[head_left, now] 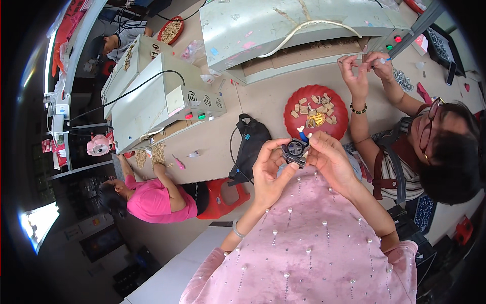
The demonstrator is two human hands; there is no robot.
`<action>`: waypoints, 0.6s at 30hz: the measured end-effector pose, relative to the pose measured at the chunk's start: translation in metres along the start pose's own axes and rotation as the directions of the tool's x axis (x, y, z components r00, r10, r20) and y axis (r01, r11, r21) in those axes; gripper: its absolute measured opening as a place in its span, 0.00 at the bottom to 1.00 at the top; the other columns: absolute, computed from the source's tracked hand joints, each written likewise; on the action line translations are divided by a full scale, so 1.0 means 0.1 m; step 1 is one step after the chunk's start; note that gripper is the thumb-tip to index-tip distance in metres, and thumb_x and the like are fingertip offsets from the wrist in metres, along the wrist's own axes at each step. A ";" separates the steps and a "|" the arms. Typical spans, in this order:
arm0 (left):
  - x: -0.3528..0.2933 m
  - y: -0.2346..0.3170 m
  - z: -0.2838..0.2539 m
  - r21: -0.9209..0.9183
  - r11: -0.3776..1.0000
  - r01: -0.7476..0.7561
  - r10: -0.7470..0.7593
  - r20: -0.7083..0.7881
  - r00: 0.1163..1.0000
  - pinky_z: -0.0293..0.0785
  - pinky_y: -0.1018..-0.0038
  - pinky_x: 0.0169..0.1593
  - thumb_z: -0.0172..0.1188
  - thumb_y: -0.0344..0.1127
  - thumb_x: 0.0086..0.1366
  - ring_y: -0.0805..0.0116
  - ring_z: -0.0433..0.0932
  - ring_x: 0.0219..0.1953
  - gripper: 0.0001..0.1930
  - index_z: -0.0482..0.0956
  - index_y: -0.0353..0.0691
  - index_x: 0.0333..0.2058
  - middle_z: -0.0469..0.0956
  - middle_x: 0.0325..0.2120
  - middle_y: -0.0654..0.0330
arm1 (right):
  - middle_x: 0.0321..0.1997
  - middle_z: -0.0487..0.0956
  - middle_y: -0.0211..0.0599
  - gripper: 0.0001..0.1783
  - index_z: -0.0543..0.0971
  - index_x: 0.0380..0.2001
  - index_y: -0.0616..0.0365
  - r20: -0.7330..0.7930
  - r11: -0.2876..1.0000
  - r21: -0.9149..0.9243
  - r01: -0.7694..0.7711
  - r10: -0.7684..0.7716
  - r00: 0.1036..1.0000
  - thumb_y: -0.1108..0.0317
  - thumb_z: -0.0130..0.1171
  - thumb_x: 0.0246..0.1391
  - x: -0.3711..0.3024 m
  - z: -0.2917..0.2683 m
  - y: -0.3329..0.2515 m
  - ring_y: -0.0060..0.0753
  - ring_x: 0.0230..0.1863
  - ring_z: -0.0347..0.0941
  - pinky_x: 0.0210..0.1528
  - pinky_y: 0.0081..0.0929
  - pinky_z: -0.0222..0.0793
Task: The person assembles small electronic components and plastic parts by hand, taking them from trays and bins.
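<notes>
Left hand and right hand hold the black part; best brace it steadily, pressing lightly near the blue piece.

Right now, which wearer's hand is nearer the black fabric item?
Left. The left hand is just right of the black fabric item; the right hand is farther right, beyond the dark part.

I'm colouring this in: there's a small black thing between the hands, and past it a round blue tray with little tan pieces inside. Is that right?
The round tray isn't blue; the head view shows it's red. The small black thing between the left hand and right hand, and the little tan pieces, are right.
</notes>
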State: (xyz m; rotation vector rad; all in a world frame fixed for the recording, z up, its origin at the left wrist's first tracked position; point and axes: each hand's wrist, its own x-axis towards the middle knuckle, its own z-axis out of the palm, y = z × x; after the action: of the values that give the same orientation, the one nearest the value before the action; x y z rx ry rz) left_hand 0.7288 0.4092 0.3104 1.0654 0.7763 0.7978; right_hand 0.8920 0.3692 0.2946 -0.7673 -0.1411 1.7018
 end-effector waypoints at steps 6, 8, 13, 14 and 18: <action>0.01 -0.04 0.05 -0.028 0.998 -0.051 0.052 0.036 0.998 0.71 0.71 0.53 0.58 0.16 0.56 0.68 0.72 0.49 0.23 0.65 0.30 0.51 0.67 0.47 0.55 | 0.30 0.75 0.27 0.10 0.70 0.31 0.56 -0.076 0.932 -0.290 0.218 -0.250 0.965 0.65 0.60 0.55 -0.06 0.12 -0.07 0.15 0.31 0.71 0.35 0.17 0.67; 0.01 -0.04 0.04 -0.034 0.998 -0.049 0.051 0.055 0.997 0.71 0.71 0.53 0.58 0.16 0.55 0.67 0.72 0.49 0.23 0.65 0.30 0.51 0.67 0.47 0.55 | 0.30 0.73 0.24 0.10 0.70 0.31 0.57 -0.097 0.937 -0.289 0.198 -0.234 0.967 0.69 0.62 0.53 -0.09 0.18 -0.11 0.13 0.32 0.69 0.35 0.13 0.66; 0.00 -0.05 0.03 -0.040 0.999 -0.032 0.036 0.095 0.995 0.72 0.71 0.53 0.58 0.16 0.56 0.67 0.72 0.50 0.23 0.65 0.30 0.51 0.67 0.47 0.55 | 0.30 0.70 0.23 0.11 0.70 0.32 0.57 -0.048 0.890 -0.341 0.302 -0.338 0.940 0.72 0.63 0.52 -0.10 0.12 -0.04 0.11 0.33 0.69 0.35 0.11 0.66; -0.01 -0.04 0.04 -0.046 0.999 -0.023 0.028 0.103 0.994 0.72 0.71 0.52 0.58 0.16 0.56 0.67 0.72 0.50 0.23 0.65 0.30 0.50 0.67 0.47 0.55 | 0.30 0.69 0.23 0.11 0.70 0.32 0.57 -0.045 0.893 -0.327 0.309 -0.341 0.939 0.72 0.63 0.51 -0.10 0.12 -0.04 0.11 0.33 0.69 0.35 0.11 0.66; -0.04 -0.06 0.01 -0.055 0.998 -0.014 0.022 0.133 0.991 0.73 0.75 0.48 0.59 0.18 0.57 0.70 0.72 0.48 0.23 0.64 0.31 0.51 0.68 0.47 0.57 | 0.30 0.71 0.24 0.10 0.70 0.34 0.57 -0.016 0.895 -0.310 0.321 -0.343 0.939 0.71 0.62 0.53 -0.12 0.11 -0.04 0.10 0.33 0.69 0.33 0.12 0.66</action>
State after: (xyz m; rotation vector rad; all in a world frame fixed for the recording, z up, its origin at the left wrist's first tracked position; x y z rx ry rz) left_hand 0.7293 0.4039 0.3060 1.0671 0.6295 0.7510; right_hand 0.8899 0.3632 0.3098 -0.9691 -0.4689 1.3387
